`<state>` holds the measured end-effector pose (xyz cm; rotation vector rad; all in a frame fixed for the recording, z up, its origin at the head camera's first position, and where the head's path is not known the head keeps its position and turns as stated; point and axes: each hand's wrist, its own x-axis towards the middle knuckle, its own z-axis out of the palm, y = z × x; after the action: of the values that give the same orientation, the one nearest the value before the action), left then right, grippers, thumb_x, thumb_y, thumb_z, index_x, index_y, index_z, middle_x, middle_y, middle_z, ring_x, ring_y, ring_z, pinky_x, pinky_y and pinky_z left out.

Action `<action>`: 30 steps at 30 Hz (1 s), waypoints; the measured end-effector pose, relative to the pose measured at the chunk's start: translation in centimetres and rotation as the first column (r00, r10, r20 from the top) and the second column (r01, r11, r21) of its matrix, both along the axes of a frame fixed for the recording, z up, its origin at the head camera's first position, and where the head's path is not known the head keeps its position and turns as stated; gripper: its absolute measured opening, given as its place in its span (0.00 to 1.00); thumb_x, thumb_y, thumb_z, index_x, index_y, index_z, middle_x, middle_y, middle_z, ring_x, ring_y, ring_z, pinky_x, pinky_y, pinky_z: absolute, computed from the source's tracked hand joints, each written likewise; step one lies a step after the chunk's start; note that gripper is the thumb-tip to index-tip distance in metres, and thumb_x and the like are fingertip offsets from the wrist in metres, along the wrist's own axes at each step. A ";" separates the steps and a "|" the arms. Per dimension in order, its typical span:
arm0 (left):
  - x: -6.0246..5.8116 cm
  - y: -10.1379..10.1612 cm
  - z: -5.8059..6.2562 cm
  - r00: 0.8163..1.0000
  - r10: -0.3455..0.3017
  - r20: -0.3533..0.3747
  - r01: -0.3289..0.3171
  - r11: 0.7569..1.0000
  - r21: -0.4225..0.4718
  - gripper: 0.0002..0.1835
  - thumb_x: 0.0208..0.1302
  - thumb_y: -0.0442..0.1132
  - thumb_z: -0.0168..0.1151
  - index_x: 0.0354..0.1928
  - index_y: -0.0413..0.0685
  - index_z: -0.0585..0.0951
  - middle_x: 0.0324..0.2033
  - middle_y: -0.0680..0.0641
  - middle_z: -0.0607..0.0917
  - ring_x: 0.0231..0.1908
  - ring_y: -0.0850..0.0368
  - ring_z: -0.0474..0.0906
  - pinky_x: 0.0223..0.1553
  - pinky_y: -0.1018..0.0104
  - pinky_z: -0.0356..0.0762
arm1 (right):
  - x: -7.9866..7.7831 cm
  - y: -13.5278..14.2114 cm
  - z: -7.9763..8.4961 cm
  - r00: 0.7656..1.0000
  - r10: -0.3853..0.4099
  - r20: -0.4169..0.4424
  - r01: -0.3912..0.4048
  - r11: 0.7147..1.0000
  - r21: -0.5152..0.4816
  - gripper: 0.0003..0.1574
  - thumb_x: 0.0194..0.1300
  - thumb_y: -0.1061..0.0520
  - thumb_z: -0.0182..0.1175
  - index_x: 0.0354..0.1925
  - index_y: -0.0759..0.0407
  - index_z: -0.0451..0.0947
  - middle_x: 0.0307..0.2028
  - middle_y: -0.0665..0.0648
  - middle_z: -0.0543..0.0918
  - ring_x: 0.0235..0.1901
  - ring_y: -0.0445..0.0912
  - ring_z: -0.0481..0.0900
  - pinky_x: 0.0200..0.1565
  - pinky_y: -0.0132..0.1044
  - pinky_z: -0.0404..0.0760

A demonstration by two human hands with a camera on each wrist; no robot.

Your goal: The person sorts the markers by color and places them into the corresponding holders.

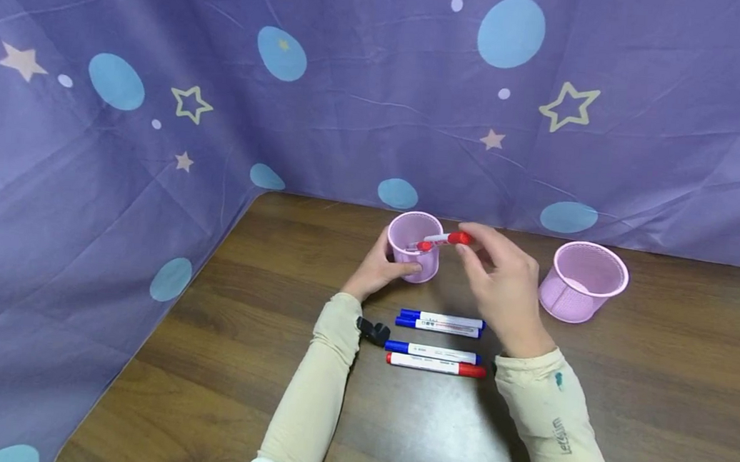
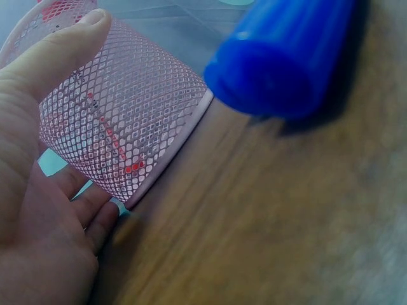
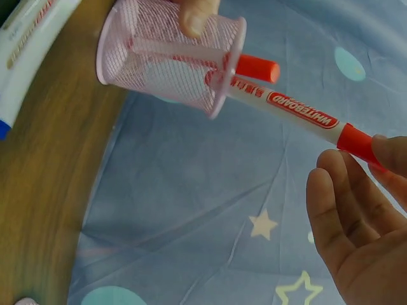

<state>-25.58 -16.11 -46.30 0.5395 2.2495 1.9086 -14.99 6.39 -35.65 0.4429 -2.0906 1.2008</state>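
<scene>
A pink mesh pen cup (image 1: 428, 269) stands near the back of the table, and my left hand (image 1: 375, 268) grips its side, thumb across the front. Inside the cup leans one red-capped marker (image 3: 257, 67), its cap above the rim. My right hand (image 1: 504, 287) pinches a second red whiteboard marker (image 3: 302, 112) by its cap between thumb and fingers. This marker slants down, with its far end just within the cup's mouth. The left wrist view shows red marks of a marker through the mesh (image 2: 121, 95).
Several blue markers (image 1: 435, 352) and one red marker (image 1: 431, 364) lie in a row on the wooden table (image 1: 219, 363) in front of the cup. Another pink mesh cup (image 1: 570, 302) stands to the right. A purple patterned cloth (image 1: 366, 102) hangs behind and at the left.
</scene>
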 end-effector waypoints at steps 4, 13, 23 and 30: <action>-0.1 0.1 -0.2 0.999 0.020 -0.029 -0.020 1.000 -0.010 0.49 0.52 0.28 0.74 0.75 0.43 0.59 0.63 0.37 0.73 0.62 0.45 0.70 0.66 0.54 0.66 | 0.0 -0.4 -0.3 1.000 0.010 -0.024 -0.009 0.999 0.036 0.20 0.61 0.67 0.71 0.53 0.63 0.85 0.43 0.61 0.88 0.34 0.51 0.86 0.36 0.45 0.85; 0.0 0.1 -0.6 0.998 0.026 -0.055 -0.027 1.000 -0.008 0.47 0.52 0.28 0.74 0.73 0.41 0.60 0.63 0.39 0.73 0.63 0.48 0.70 0.67 0.56 0.65 | 1.6 2.9 2.3 0.996 -0.072 -0.058 0.065 0.991 -0.120 0.14 0.62 0.70 0.68 0.47 0.66 0.87 0.43 0.60 0.88 0.42 0.38 0.84 0.47 0.22 0.77; -0.1 -0.1 -0.8 0.999 0.044 -0.025 -0.045 0.999 -0.025 0.50 0.51 0.28 0.75 0.75 0.42 0.58 0.64 0.37 0.72 0.63 0.45 0.70 0.66 0.54 0.66 | 4.6 7.9 2.5 0.918 0.139 0.370 -0.285 0.882 0.375 0.10 0.63 0.65 0.67 0.43 0.56 0.87 0.36 0.51 0.88 0.33 0.42 0.83 0.38 0.41 0.81; -0.5 0.2 -0.5 0.998 0.053 -0.022 -0.054 0.997 -0.048 0.51 0.51 0.29 0.75 0.76 0.43 0.58 0.66 0.39 0.71 0.64 0.46 0.68 0.68 0.55 0.63 | 6.0 6.8 -1.8 0.790 0.165 0.591 -0.517 0.696 0.498 0.06 0.60 0.62 0.68 0.32 0.50 0.88 0.25 0.43 0.82 0.25 0.40 0.76 0.30 0.45 0.79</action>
<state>-26.11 -15.92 -46.75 0.4988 2.3400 1.8756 -8.95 13.20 -37.50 0.9775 -3.0003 0.7981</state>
